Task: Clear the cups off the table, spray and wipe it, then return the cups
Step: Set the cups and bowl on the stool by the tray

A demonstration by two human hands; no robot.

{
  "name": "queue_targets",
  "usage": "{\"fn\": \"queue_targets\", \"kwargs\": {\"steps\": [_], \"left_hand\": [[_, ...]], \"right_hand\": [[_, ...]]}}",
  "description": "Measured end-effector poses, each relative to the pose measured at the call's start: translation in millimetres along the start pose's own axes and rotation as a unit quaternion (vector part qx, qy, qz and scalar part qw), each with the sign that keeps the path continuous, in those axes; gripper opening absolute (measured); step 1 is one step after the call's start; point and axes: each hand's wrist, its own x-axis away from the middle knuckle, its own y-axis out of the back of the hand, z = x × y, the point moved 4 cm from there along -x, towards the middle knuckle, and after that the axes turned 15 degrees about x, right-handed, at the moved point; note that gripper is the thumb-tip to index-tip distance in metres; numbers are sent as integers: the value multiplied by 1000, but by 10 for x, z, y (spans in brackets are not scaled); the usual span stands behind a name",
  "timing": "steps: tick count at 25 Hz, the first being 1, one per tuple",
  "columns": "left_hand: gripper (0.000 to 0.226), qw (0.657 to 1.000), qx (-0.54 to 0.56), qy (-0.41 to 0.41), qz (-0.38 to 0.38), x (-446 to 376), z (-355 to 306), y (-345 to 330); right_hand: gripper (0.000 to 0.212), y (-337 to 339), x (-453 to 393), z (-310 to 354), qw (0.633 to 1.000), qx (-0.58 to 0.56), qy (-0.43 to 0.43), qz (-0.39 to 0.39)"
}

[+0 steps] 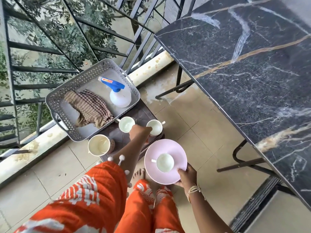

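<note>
My right hand (186,176) grips the rim of a pink plate (175,148) that carries one white cup (165,162). My left hand (140,132) reaches down to a low dark stool (143,115) and its fingers close on the rim of a white cup (155,127). Another white cup (126,124) stands just left of it. A larger cream cup (99,145) sits at the stool's near left corner. The black marble table (252,73) on the right has nothing on it and shows wet streaks.
A grey perforated basket (57,100) on the stool holds a white spray bottle with a blue trigger (120,96) and a checked brown cloth (90,108). A metal railing (50,52) runs along the left. The table's folding legs (242,162) stand on the tiled floor.
</note>
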Motion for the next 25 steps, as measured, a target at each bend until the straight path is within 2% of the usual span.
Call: {"fn": "queue_targets", "kwargs": {"steps": [2, 3, 6, 9, 11, 14, 20, 25], "left_hand": [[66, 998, 37, 8, -40, 31, 27, 84], [70, 995, 65, 22, -67, 76, 47, 138], [65, 970, 174, 81, -148, 154, 161, 276], [53, 950, 231, 88, -188, 57, 171, 354], [34, 950, 251, 82, -166, -41, 103, 391], [37, 947, 272, 91, -147, -115, 66, 451], [37, 980, 182, 20, -83, -238, -129, 306], [32, 996, 78, -26, -35, -387, -429, 173]], "right_hand": [[34, -13, 3, -4, 1000, 1, -5, -3], [34, -17, 14, -3, 1000, 4, -7, -3], [33, -49, 50, 14, 1000, 14, -10, 0], [28, -110, 48, 78, 1000, 24, 0, 7], [30, -142, 33, 105, 1000, 26, 3, 9], [35, -175, 17, 93, 999, 37, 6, 8], [47, -216, 11, 62, 999, 44, -5, 20], [37, -267, -111, -23, 996, 91, 10, 7]]}}
